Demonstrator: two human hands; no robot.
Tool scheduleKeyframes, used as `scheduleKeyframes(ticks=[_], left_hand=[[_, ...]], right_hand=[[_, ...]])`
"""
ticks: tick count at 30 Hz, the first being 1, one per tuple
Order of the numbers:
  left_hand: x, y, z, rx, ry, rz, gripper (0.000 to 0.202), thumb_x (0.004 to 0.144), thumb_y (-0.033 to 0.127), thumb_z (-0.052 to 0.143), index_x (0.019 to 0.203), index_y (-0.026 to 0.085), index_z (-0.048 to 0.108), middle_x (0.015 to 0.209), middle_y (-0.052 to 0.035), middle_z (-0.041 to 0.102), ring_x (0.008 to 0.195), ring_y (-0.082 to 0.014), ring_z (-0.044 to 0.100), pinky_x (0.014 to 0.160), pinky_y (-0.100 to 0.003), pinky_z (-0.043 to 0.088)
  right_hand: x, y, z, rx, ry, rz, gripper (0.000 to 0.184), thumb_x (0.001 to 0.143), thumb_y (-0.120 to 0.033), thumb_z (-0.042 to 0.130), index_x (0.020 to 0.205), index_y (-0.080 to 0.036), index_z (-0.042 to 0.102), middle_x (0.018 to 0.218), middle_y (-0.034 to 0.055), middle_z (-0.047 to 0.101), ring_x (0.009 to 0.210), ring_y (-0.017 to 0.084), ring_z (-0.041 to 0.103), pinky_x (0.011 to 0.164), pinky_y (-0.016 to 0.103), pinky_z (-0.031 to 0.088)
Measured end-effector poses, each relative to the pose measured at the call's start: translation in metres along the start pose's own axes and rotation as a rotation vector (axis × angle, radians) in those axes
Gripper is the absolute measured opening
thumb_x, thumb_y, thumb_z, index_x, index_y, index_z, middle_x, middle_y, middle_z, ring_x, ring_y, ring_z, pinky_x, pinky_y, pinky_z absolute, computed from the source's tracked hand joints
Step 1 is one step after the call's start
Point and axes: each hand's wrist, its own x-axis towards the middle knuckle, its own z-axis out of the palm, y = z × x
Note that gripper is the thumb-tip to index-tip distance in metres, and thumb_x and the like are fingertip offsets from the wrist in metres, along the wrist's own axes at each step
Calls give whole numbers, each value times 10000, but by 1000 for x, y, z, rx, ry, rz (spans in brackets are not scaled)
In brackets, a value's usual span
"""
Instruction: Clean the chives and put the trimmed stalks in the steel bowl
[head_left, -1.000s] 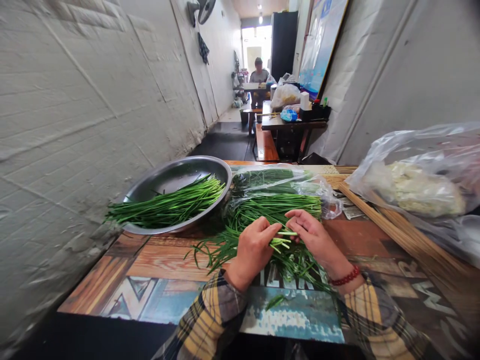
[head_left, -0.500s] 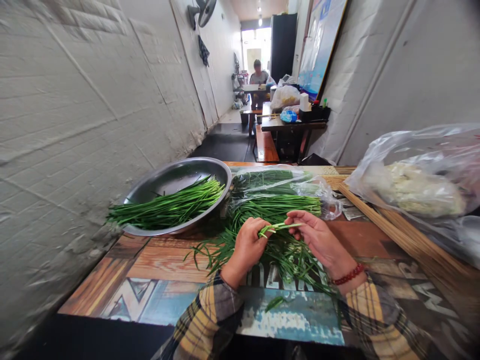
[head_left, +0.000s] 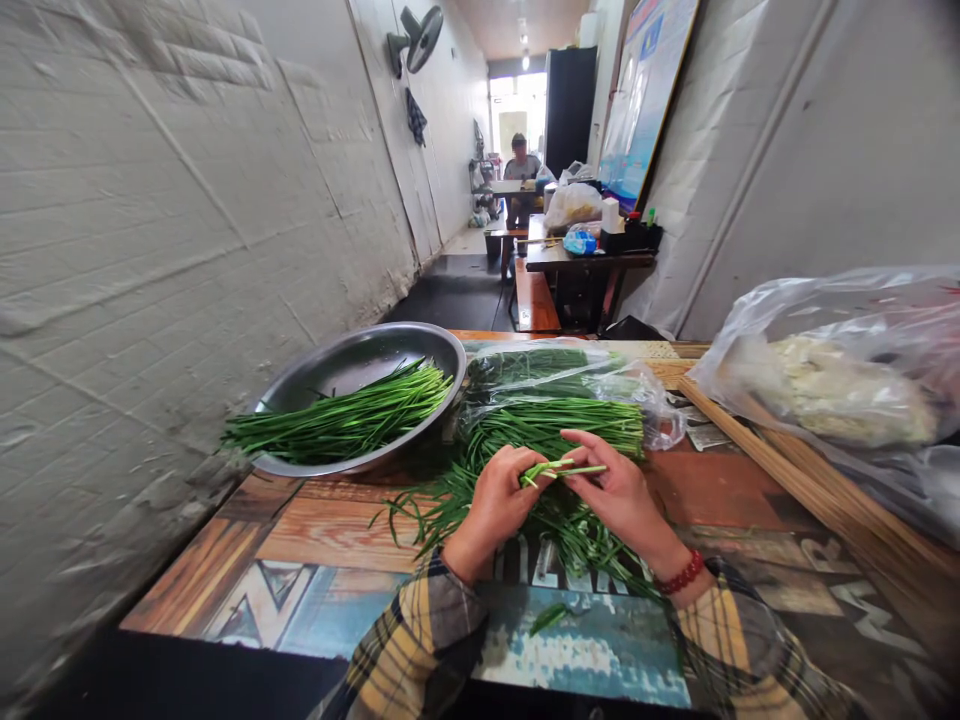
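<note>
The left hand [head_left: 499, 495] is curled closed around a small bunch of garlic chives [head_left: 546, 468], over the middle of the worktop [head_left: 337, 525], nearer its front edge than its back one. The cut-looking ends poke out past the thumb, pale green and almost white, thin, smooth and a bit uneven. The right hand [head_left: 619, 495] is partly open, pointer finger up, with its thumb and fingers by one longer pale stalk; I can't tell if they pinch it. Under the hands lies a messy heap of dark green leaves [head_left: 435, 505], long, flat and floppy. Behind it, straighter chives lie in a neat pile partly inside a clear plastic bag [head_left: 664, 420] near the back edge. More shiny green chives [head_left: 360, 410] fill a metal bowl [head_left: 326, 370] by the back left corner, their tips hanging over its rim.
</note>
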Motion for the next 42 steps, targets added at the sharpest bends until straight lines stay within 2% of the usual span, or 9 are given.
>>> scheduleKeyframes(ticks=[7, 13, 17, 20, 24, 28, 35, 38, 42], left_hand=[[0, -1, 0, 32, 13, -36, 216, 891, 279, 562, 708, 176, 611, 701, -6, 615, 716, -154, 518, 660, -260, 362], [2, -5, -1, 83, 109, -84, 256, 897, 283, 538, 669, 174, 577, 685, -5, 578, 701, -152, 510, 650, -256, 363], [2, -4, -2, 106, 110, -71, 232, 900, 278, 528, 702, 179, 598, 710, -13, 602, 718, -158, 532, 657, -260, 371], [1, -3, -2, 131, 99, -66, 229, 896, 286, 531, 705, 182, 602, 711, -18, 606, 717, -163, 534, 653, -264, 377], [0, -3, -2, 135, 69, -47, 210, 889, 292, 545, 719, 189, 610, 714, -20, 618, 723, -167, 531, 664, -270, 382], [1, -3, -2, 114, 60, -53, 230, 898, 301, 531, 710, 189, 604, 715, -19, 623, 726, -167, 531, 671, -273, 382], [0, -1, 1, 93, 53, -48, 249, 901, 304, 524, 692, 193, 600, 709, -20, 626, 720, -168, 532, 663, -269, 381], [-1, 0, 2, 106, 35, -39, 233, 898, 299, 533, 703, 194, 605, 706, -20, 627, 720, -168, 531, 666, -268, 379], [-1, -1, 1, 121, 54, -55, 233, 894, 274, 537, 683, 190, 591, 708, -23, 627, 724, -167, 536, 665, -265, 377]], right_hand=[[-1, -4, -3, -255, 84, -117, 392, 836, -248, 584, 1226, -255, 556, 859, 7, 698, 777, 170, 670, 790, 321, 531], [5, 8, -33, -257, 388, -108, 252, 889, -331, 542, 1105, -234, 627, 872, 38, 685, 781, 184, 642, 759, 340, 526], [7, 6, -40, -258, 234, -220, 165, 914, -317, 529, 930, -239, 674, 908, 41, 686, 873, 193, 636, 803, 353, 513], [6, -1, -32, -440, 169, -355, 164, 901, -292, 571, 1017, -251, 680, 1012, 52, 683, 982, 214, 609, 894, 390, 471], [4, -1, -23, -602, 82, -382, 124, 891, -286, 600, 963, -245, 692, 904, 46, 692, 872, 218, 601, 813, 385, 459], [3, 5, -17, -447, 127, -275, 170, 895, -337, 589, 811, -224, 684, 789, 37, 683, 786, 201, 600, 748, 352, 460], [3, 13, 5, 126, 239, 133, 275, 827, -459, 630, 811, -189, 682, 768, 19, 667, 718, 165, 581, 679, 293, 458], [4, 18, 8, 282, 319, 201, 294, 780, -478, 669, 819, -186, 679, 736, 16, 651, 673, 155, 555, 626, 277, 444], [6, 22, -6, 293, 439, 171, 275, 817, -474, 624, 816, -199, 637, 689, 4, 603, 603, 142, 510, 567, 269, 414]])
